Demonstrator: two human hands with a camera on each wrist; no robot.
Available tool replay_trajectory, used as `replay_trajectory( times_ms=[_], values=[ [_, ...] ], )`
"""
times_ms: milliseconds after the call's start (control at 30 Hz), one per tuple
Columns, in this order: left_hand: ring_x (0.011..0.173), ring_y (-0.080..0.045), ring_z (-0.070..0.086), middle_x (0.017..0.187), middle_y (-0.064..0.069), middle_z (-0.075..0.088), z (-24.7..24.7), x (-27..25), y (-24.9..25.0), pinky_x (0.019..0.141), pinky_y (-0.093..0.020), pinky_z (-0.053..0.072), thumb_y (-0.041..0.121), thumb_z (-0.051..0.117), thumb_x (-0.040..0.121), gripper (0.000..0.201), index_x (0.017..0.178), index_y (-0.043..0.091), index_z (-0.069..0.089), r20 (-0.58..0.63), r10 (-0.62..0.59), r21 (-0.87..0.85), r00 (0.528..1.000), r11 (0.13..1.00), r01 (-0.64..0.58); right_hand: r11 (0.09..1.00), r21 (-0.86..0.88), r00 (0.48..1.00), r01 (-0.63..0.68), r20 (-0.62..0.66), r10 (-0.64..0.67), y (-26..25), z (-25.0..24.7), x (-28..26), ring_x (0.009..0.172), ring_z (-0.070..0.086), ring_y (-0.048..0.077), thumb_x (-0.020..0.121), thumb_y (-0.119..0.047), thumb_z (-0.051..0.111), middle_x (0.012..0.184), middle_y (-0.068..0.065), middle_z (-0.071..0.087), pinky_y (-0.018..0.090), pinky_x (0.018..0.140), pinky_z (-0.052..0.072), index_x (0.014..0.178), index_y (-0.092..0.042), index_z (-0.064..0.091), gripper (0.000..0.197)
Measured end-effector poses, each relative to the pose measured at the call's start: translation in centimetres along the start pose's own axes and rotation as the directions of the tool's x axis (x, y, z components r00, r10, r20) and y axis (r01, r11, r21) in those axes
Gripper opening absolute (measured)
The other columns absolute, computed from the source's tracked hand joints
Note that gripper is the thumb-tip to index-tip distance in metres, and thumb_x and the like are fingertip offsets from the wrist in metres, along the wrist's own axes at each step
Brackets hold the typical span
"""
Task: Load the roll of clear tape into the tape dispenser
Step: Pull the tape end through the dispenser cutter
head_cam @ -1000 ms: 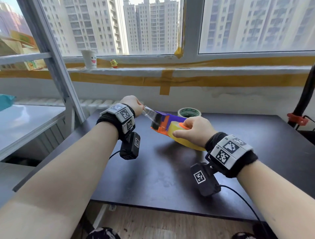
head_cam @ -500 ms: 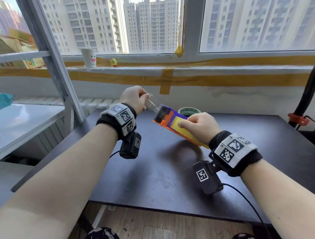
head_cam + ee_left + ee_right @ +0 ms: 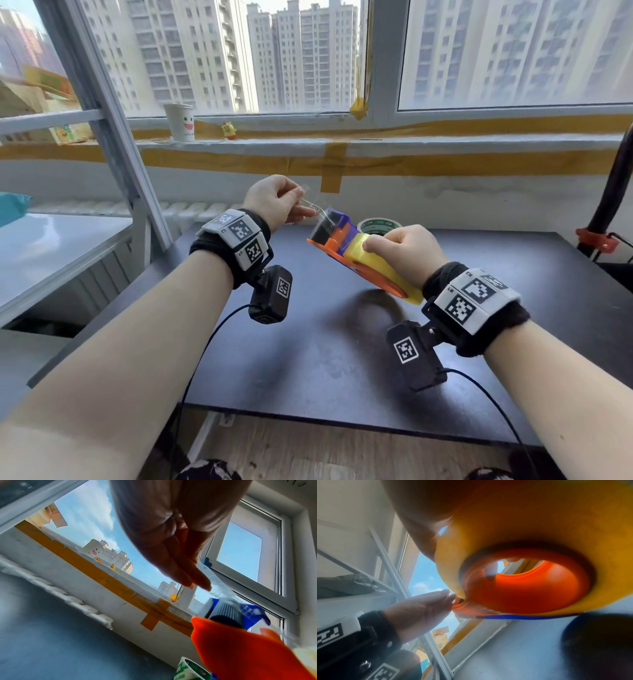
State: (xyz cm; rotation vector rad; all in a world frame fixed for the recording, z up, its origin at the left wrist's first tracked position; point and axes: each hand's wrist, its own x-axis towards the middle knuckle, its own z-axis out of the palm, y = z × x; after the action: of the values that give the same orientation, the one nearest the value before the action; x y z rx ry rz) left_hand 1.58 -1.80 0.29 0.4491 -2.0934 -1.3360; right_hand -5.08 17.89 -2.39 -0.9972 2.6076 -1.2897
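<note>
My right hand [image 3: 394,246] grips the yellowish roll of clear tape [image 3: 371,265], which sits on the hub of the orange and blue tape dispenser [image 3: 330,245], held tilted above the dark table [image 3: 325,359]. My left hand [image 3: 298,202] pinches the free tape end [image 3: 317,206], stretched taut from the dispenser's front. In the left wrist view the tape strip [image 3: 217,585] runs from my fingertips [image 3: 197,582] over the grey roller [image 3: 226,612]. The right wrist view shows the roll [image 3: 530,527] around the orange hub [image 3: 530,596], with my left hand [image 3: 419,608] beyond.
A green-printed tape roll [image 3: 378,226] lies on the table behind the dispenser. A paper cup [image 3: 180,121] and a small yellow toy [image 3: 228,130] stand on the windowsill. A metal shelf frame [image 3: 113,137] is at left, a black pole with an orange clamp [image 3: 594,240] at right.
Both hands have lifted the dispenser higher above the table. The left hand has risen and drawn the tape end further out from the dispenser's front.
</note>
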Motion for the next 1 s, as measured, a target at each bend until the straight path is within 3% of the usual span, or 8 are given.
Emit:
replay_trajectory(
  times_ms=[167,300,467,667,800,900,1000],
  values=[
    [0.066,-0.007,0.07,0.08,-0.006,0.064,-0.2,-0.5,-0.3,0.072,-0.021,0.059,0.006,0.052,0.093,0.013,0.081,0.012,0.053,0.062,-0.072,-0.066,0.995,0.995,0.076,0.998,0.04,0.999,-0.038,0.001,0.038,0.0,-0.3,0.0,0.056,0.026,0.02,0.058,-0.045,0.052,0.056,0.005,0.025,0.031,0.051,0.021,0.051,-0.013,0.034,0.038],
    [0.052,0.0,0.069,0.077,-0.008,0.063,-0.5,-1.1,-0.3,0.059,-0.014,0.058,0.0,0.056,0.089,0.015,0.077,0.009,0.054,0.08,-0.068,-0.05,0.994,0.996,0.073,0.996,0.059,0.997,-0.068,-0.021,0.07,0.2,-0.4,0.4,0.059,0.028,0.02,0.071,-0.041,0.062,0.062,0.009,0.029,0.031,0.052,0.023,0.057,-0.009,0.044,0.039],
    [0.051,0.001,0.069,0.077,-0.007,0.062,-0.5,-1.6,-0.8,0.059,-0.014,0.058,0.0,0.053,0.091,0.017,0.077,0.01,0.053,0.065,-0.07,-0.048,0.995,0.996,0.073,0.992,0.08,0.993,-0.093,-0.059,0.098,0.3,-0.4,0.7,0.061,0.031,0.021,0.077,-0.035,0.063,0.063,0.011,0.032,0.031,0.054,0.026,0.053,-0.01,0.044,0.04],
    [0.051,0.001,0.069,0.077,-0.006,0.064,-0.4,-2.0,-1.1,0.061,-0.016,0.057,0.005,0.06,0.087,0.012,0.078,0.011,0.056,0.024,-0.084,-0.056,0.996,0.995,0.085,0.995,0.055,0.994,-0.084,-0.067,0.087,0.0,-0.2,0.4,0.062,0.034,0.021,0.064,-0.045,0.059,0.064,0.012,0.035,0.03,0.054,0.027,0.059,-0.01,0.053,0.036],
    [0.047,0.0,0.068,0.073,-0.005,0.063,-0.5,-2.1,-1.2,0.056,-0.016,0.057,0.012,0.06,0.089,0.014,0.076,0.012,0.056,-0.01,-0.117,-0.11,0.993,0.987,0.115,0.998,0.015,0.997,-0.057,-0.052,0.057,-0.1,0.0,0.1,0.06,0.031,0.021,0.057,-0.046,0.053,0.06,0.009,0.03,0.03,0.053,0.025,0.058,-0.006,0.05,0.04],
    [0.041,0.002,0.065,0.069,-0.001,0.06,-0.6,-1.8,-1.5,0.052,-0.019,0.05,0.018,0.057,0.091,0.019,0.073,0.017,0.052,-0.072,-0.139,-0.045,0.988,0.99,0.136,0.998,-0.056,0.999,-0.014,-0.042,0.011,0.1,0.4,-0.1,0.063,0.042,0.025,0.056,-0.048,0.051,0.063,0.013,0.042,0.033,0.058,0.035,0.068,0.009,0.061,0.059],
    [0.038,0.003,0.062,0.066,-0.002,0.059,-0.7,-1.7,-1.7,0.039,-0.012,0.039,0.017,0.054,0.093,0.022,0.071,0.017,0.051,-0.1,-0.121,0.025,0.988,0.992,0.125,0.99,-0.136,0.999,0.032,-0.039,-0.038,0.3,0.7,-0.3,0.078,0.059,0.031,0.055,-0.051,0.05,0.073,0.023,0.061,0.038,0.069,0.049,0.074,0.004,0.067,0.061]
  ],
)
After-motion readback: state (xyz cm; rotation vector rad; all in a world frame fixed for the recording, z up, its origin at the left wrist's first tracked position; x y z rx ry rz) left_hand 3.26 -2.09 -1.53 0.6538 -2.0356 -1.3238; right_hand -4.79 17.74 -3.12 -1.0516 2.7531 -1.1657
